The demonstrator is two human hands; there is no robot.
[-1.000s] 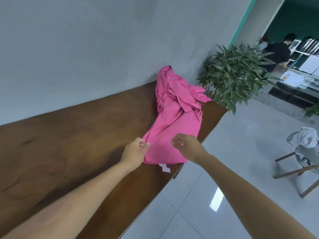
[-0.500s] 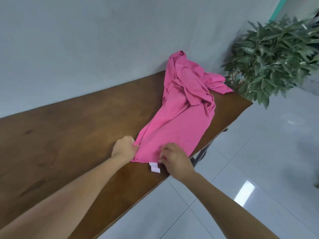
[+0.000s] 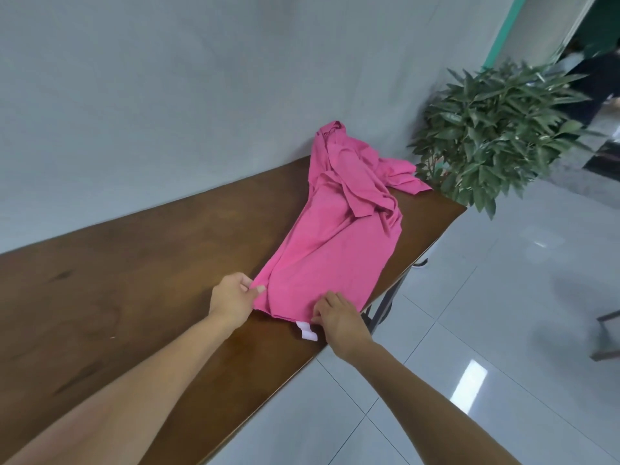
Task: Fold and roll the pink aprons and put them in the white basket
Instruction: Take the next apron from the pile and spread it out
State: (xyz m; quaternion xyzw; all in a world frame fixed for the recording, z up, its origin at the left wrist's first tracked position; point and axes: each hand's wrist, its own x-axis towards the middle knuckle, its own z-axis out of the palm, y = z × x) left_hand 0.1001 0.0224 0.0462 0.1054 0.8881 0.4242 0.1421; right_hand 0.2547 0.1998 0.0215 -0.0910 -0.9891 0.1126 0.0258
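Brown wooden table (image 3: 134, 270), grey wall (image 3: 201, 78)

office-like room: tiled floor (image 3: 469, 330), potted plant (image 3: 496, 135), wooden table (image 3: 134, 280)

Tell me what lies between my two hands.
Head view: the pink apron hem and its white tag span the gap from left hand to right hand.

No word, number or brand could be read anywhere, and the only label was a small white tag (image 3: 307, 331) at the near hem of the pink apron (image 3: 335, 250), with no print legible on it.
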